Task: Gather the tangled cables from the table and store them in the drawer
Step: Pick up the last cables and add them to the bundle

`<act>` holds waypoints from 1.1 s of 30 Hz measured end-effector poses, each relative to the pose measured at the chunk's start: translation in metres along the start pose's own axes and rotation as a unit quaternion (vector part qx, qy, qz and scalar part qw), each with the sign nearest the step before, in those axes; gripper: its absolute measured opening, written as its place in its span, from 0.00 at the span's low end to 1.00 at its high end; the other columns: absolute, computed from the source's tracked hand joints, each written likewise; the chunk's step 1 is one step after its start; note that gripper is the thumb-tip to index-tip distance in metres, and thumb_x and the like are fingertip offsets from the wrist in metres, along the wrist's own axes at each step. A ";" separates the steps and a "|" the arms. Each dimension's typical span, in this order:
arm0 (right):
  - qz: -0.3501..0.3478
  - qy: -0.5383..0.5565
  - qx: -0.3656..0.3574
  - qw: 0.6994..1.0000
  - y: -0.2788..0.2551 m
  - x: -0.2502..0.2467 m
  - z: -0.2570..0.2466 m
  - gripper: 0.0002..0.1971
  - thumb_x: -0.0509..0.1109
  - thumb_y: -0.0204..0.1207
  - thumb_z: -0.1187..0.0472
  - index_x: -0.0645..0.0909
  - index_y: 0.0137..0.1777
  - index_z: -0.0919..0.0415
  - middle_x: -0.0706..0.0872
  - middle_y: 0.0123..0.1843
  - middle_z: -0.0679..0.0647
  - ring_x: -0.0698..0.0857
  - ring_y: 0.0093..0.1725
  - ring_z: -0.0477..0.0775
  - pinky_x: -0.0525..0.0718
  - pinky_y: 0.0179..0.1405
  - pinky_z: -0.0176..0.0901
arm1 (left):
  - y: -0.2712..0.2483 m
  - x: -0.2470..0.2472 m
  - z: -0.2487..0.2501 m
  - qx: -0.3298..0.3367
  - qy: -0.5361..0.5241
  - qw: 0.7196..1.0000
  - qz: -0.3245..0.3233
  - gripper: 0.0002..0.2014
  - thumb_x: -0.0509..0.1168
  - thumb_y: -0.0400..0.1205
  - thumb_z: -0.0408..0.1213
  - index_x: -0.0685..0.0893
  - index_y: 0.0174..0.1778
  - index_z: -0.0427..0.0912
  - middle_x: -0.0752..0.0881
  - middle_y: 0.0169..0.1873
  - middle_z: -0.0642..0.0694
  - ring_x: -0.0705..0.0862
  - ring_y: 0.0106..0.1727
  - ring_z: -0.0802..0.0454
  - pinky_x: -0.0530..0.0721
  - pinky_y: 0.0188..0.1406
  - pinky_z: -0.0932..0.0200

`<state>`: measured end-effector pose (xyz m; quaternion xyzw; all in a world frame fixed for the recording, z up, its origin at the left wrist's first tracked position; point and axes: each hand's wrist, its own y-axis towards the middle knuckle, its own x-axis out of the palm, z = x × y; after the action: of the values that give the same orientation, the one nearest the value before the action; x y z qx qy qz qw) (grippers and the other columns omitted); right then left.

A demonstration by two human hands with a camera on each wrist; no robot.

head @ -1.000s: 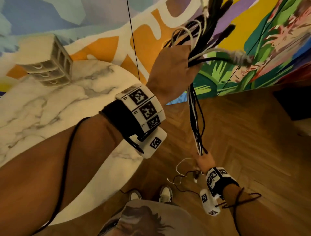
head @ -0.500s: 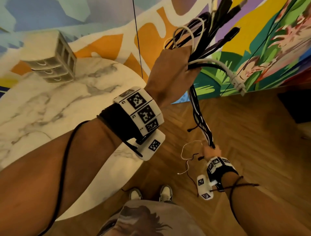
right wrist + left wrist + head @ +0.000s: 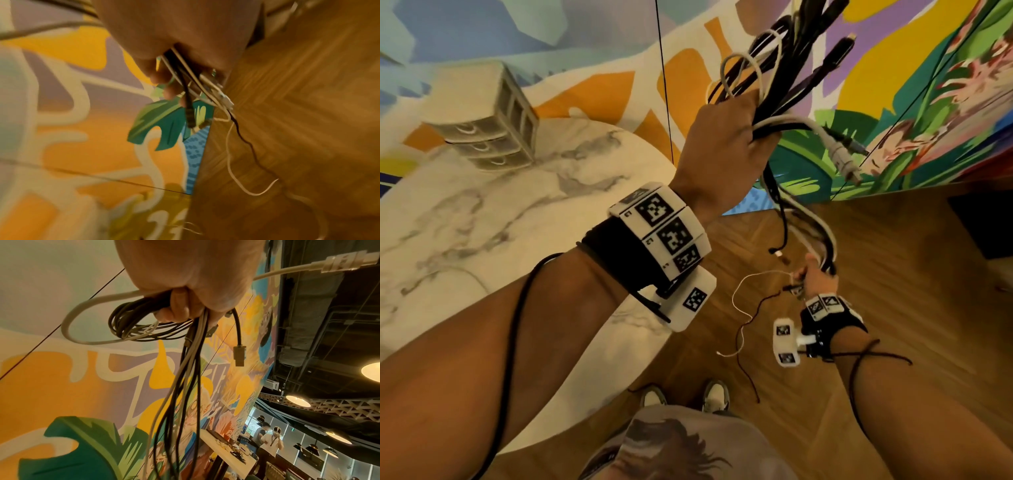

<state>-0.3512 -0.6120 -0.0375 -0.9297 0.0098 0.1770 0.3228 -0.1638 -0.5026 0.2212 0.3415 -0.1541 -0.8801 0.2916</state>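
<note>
My left hand [image 3: 729,144] is raised high to the right of the table and grips the top of a bundle of black and white cables [image 3: 780,78]. In the left wrist view the same cables [image 3: 185,369] hang from my curled left-hand fingers [image 3: 179,308], with a white loop and a black coil beside them. Lower down, over the floor, my right hand [image 3: 816,277] grips the hanging lower part of the bundle [image 3: 822,236]. Its fingers [image 3: 164,78] are curled round cable ends [image 3: 205,87]. Thin white and black tails [image 3: 743,315] dangle below. The small drawer unit [image 3: 493,120] stands at the table's far left, drawers closed.
The round marble table [image 3: 482,240] lies to my left. A painted mural wall [image 3: 893,102] rises behind the cables. Wooden floor [image 3: 893,308] spreads below my right hand, with my shoes [image 3: 688,397] near the table's edge. People stand far off [image 3: 269,439].
My right hand has risen along the hanging cables toward the left hand, so the bundle now bows slack between them. The left hand stays raised. The white plug has swung downward.
</note>
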 end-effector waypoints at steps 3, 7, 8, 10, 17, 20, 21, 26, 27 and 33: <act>-0.068 -0.173 -0.043 0.982 0.011 -0.010 0.028 0.18 0.73 0.74 0.52 0.83 0.57 0.65 0.87 0.49 0.64 0.84 0.46 0.63 0.81 0.47 0.52 | -0.009 0.012 -0.010 -0.032 -0.051 0.998 -0.013 0.20 0.59 0.78 0.40 0.82 0.62 0.34 0.86 0.41 0.50 0.84 0.39 0.56 0.83 0.37 0.64; -0.173 -0.248 -0.140 0.943 -0.001 -0.007 0.030 0.15 0.77 0.70 0.60 0.81 0.55 0.60 0.85 0.52 0.58 0.82 0.52 0.58 0.75 0.48 0.45 | -0.018 0.036 -0.021 -0.071 -0.056 0.996 -0.022 0.24 0.57 0.77 0.44 0.80 0.66 0.35 0.89 0.49 0.39 0.87 0.46 0.41 0.86 0.44 0.48; -0.193 -0.288 -0.174 0.922 -0.004 -0.006 0.028 0.13 0.76 0.71 0.61 0.81 0.54 0.61 0.85 0.53 0.58 0.83 0.54 0.58 0.75 0.49 0.44 | -0.019 0.041 -0.024 -0.073 -0.056 0.995 -0.024 0.23 0.57 0.78 0.44 0.81 0.65 0.35 0.89 0.49 0.39 0.87 0.45 0.41 0.86 0.43 0.46; -0.224 -0.358 -0.207 0.882 -0.007 -0.007 0.020 0.17 0.72 0.75 0.61 0.81 0.61 0.66 0.83 0.61 0.60 0.82 0.62 0.61 0.77 0.56 0.45 | -0.022 0.050 -0.030 -0.076 -0.061 0.995 -0.029 0.20 0.60 0.80 0.41 0.81 0.64 0.35 0.89 0.45 0.38 0.85 0.36 0.46 0.84 0.34 0.49; -0.380 -0.164 -0.296 0.861 -0.066 -0.008 -0.045 0.34 0.76 0.66 0.73 0.73 0.71 0.51 0.79 0.67 0.43 0.78 0.67 0.41 0.82 0.57 0.35 | -0.036 0.074 -0.052 -0.101 -0.018 0.994 -0.045 0.14 0.63 0.81 0.36 0.84 0.60 0.36 0.89 0.39 0.39 0.81 0.27 0.54 0.74 0.25 0.68; -0.418 -0.104 -0.328 0.840 -0.095 0.012 -0.077 0.32 0.75 0.69 0.73 0.70 0.71 0.54 0.80 0.65 0.45 0.79 0.64 0.35 0.80 0.59 0.30 | -0.043 0.081 -0.057 -0.136 0.003 0.987 -0.087 0.13 0.63 0.82 0.35 0.84 0.60 0.37 0.89 0.48 0.40 0.86 0.48 0.44 0.82 0.46 0.52; -0.406 -0.102 -0.352 0.837 -0.099 0.019 -0.081 0.26 0.72 0.71 0.75 0.73 0.66 0.59 0.82 0.61 0.49 0.81 0.58 0.34 0.80 0.55 0.31 | -0.046 0.081 -0.056 -0.143 0.005 0.985 -0.101 0.13 0.63 0.82 0.36 0.84 0.60 0.37 0.89 0.50 0.40 0.86 0.50 0.44 0.82 0.49 0.51; -0.351 -0.150 -0.404 0.832 -0.107 0.039 -0.080 0.04 0.66 0.78 0.71 0.77 0.51 0.66 0.82 0.48 0.53 0.82 0.41 0.27 0.78 0.41 0.24 | -0.049 0.072 -0.067 -0.142 0.041 0.980 -0.130 0.21 0.61 0.80 0.53 0.86 0.55 0.40 0.89 0.45 0.41 0.86 0.46 0.43 0.83 0.45 0.49; -0.329 -0.144 -0.381 0.852 -0.103 0.040 -0.077 0.03 0.66 0.79 0.66 0.79 0.50 0.66 0.84 0.45 0.54 0.83 0.39 0.35 0.80 0.38 0.31 | -0.049 0.066 -0.072 -0.143 0.060 0.979 -0.130 0.26 0.58 0.78 0.59 0.87 0.53 0.41 0.89 0.43 0.42 0.86 0.45 0.44 0.83 0.43 0.50; -0.139 -0.262 -0.203 0.933 -0.040 0.022 -0.049 0.15 0.65 0.80 0.55 0.77 0.34 0.63 0.78 0.30 0.56 0.77 0.29 0.55 0.71 0.27 0.41 | -0.046 0.034 -0.093 -0.193 0.133 0.959 -0.157 0.24 0.67 0.74 0.60 0.89 0.44 0.40 0.89 0.36 0.40 0.86 0.38 0.43 0.82 0.36 0.51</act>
<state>-0.3098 -0.6082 0.0150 -0.8881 -0.2406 0.3660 0.1395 -0.1385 -0.4940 0.1153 0.4123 0.1144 -0.8747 0.2277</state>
